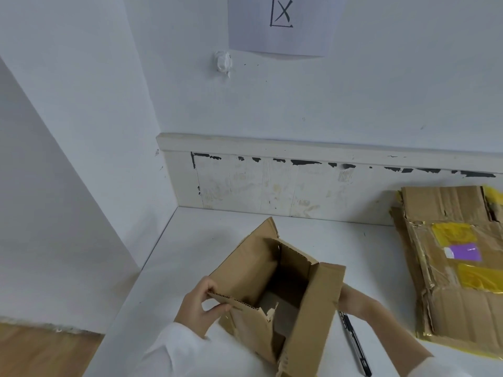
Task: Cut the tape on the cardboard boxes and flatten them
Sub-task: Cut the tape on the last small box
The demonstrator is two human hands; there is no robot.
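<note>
1. Open brown corrugated cardboard box (275, 292) stands on the white tabletop (190, 240), low centre of view, about 6 o'clock. Its top flaps are up and the inside is dark and visible.
2. Left hand (200, 306) at the box's 9 o'clock side, white sleeve (174, 349) behind it. Thumb and curled fingers (217, 308) pinch the torn near-left flap edge of the box.
3. Right hand: only the wrist and forearm (362, 303) show, at the box's 3 o'clock side, passing behind the tall right flap. The hand itself is hidden by that flap; cannot tell how its fingers lie or what they touch.
4. Black slim pen-shaped cutter (355, 344) lies flat on the tabletop at 5 o'clock from the box, just beside the box's right wall and under the right forearm. Neither hand holds it.
5. Stack of flattened brown cardboard sheets (451, 268) lies on the tabletop at 3 o'clock, well apart from the open box. It carries yellow tape patches (451, 232) and a purple label (462, 251).
6. White wall behind the table at 12 o'clock holds a white paper sheet with a black X mark (283, 20). Cream backboard with black tape scraps (299, 183) runs along the table's far edge.
7. Brown wooden floor (40, 349) shows at 8 o'clock, beside the table's left edge.
</note>
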